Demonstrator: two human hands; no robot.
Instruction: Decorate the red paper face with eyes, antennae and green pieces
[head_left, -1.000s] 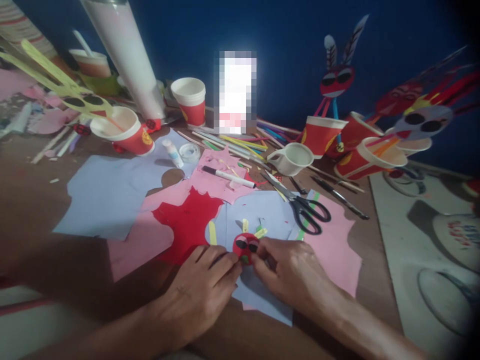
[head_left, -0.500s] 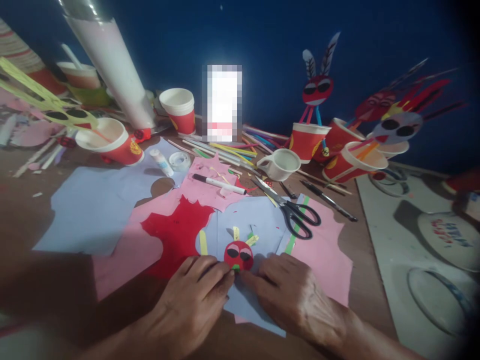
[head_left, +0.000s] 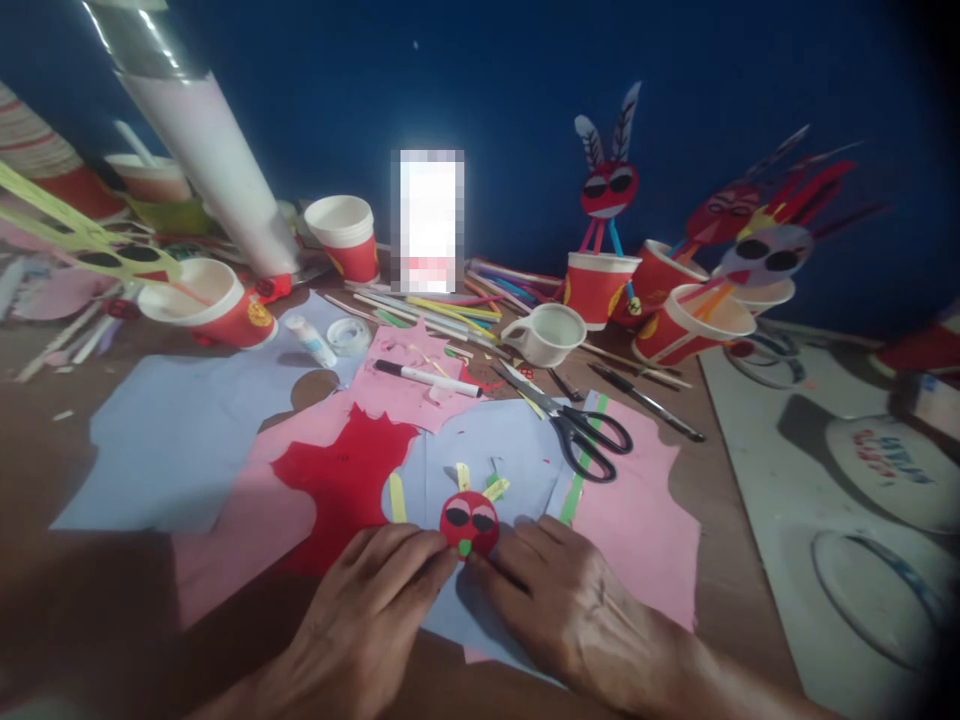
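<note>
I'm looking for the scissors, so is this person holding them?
No, the black-handled scissors lie on the paper, apart from the left hand and right hand, which are both at a red paper disc.

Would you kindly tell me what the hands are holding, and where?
The left hand and right hand seem to hold the red paper disc by its lower edge.

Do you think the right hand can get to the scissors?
Probably yes. The right hand sits beside the red paper face, and only flat blue paper lies between it and the scissors, so nothing tall seems to block the way.
</note>
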